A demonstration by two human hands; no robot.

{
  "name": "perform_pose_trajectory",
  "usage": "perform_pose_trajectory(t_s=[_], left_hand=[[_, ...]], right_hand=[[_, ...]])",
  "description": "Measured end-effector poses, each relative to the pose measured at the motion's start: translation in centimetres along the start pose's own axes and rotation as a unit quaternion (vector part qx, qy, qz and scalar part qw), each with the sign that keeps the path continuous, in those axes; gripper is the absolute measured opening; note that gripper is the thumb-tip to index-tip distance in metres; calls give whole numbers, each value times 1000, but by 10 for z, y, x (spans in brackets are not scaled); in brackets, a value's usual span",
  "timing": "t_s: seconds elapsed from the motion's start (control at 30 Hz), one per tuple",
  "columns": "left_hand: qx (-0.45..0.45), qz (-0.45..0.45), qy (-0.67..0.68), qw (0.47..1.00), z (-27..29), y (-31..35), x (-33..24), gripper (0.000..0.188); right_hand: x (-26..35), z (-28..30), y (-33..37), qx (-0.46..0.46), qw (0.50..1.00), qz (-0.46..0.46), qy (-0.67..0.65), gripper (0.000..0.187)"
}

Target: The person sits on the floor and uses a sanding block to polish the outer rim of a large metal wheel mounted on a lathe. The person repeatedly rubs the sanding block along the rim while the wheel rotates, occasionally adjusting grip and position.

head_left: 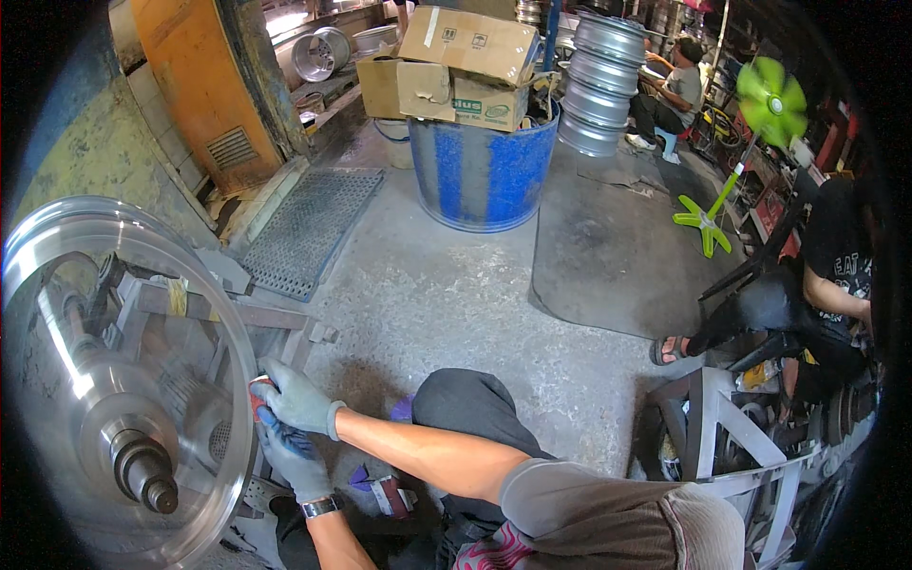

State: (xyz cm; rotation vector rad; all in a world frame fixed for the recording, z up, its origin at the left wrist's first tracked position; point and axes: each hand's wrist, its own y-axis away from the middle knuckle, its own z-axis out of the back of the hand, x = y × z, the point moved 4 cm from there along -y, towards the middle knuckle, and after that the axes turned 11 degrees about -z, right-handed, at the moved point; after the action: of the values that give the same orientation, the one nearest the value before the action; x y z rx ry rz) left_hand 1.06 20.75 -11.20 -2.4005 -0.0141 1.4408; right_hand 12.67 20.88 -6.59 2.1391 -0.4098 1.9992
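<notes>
A large shiny wheel rim (220, 313) is mounted on a spindle (144, 470) at the left. Its blurred, see-through look shows that it is spinning. My right hand (302, 397), in a grey glove, is closed on a small red pad (257, 395) at the rim's right edge. Just below it my left hand (293, 458), in a grey and blue glove with a watch at the wrist, closes on the lower part of the same pad. Fingers hide most of the pad, so its exact kind does not show.
Metal framework (275, 313) stands behind the rim. Purple and red scraps (388, 496) lie below my forearms. Ahead is a blue tub (484, 180) topped with cardboard boxes (470, 47), beside stacked wheels (600, 85). A green fan (708, 226) and a seated person (836, 275) are at right.
</notes>
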Motion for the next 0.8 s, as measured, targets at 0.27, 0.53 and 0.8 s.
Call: perform_pose_trajectory(t_s=[0.27,0.53,0.8], left_hand=[[-10,5,22,1000,2,-1,4,48],[-17,12,18,1000,-8,3,-2,48],[-23,17,18,999,1,3,5,47]], right_hand=[[0,0,-2,-20,1000,20,-7,22],[-1,1,0,-27,999,28,-14,16],[-5,1,0,-17,1000,22,3,18]])
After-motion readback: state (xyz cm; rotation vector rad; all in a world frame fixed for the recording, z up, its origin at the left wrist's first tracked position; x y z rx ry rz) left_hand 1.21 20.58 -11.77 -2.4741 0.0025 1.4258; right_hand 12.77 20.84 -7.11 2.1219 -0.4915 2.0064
